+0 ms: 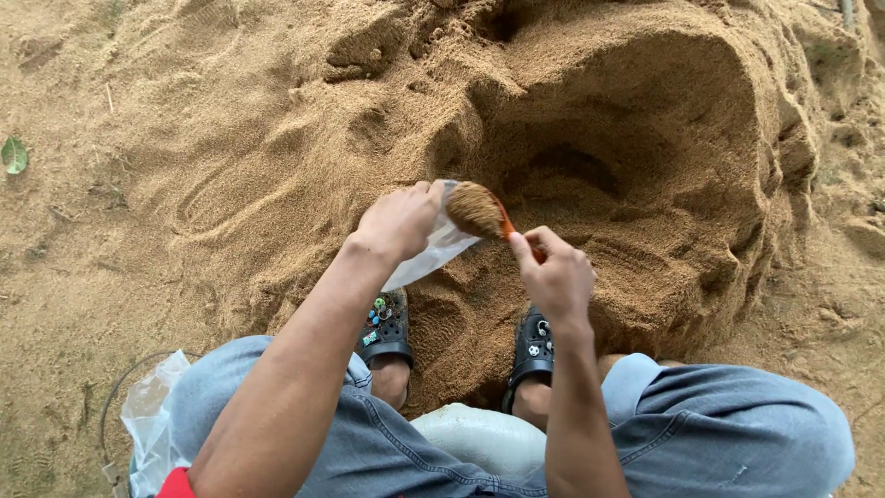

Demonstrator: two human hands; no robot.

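The left hand (398,219) pinches open the mouth of a clear plastic bag (431,254) at the near edge of the hollowed sand pile (636,166). The right hand (556,275) grips an orange scoop (479,210) heaped with sand, just above the bag's mouth. Tipping it slowly, with the mouth held wide beneath, should limit spilling

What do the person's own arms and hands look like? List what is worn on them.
Both forearms are bare, with no gloves, rings, watch or bracelet visible on the left hand or the right hand. Only a red sleeve edge shows near the left upper arm, at the bottom of the frame.
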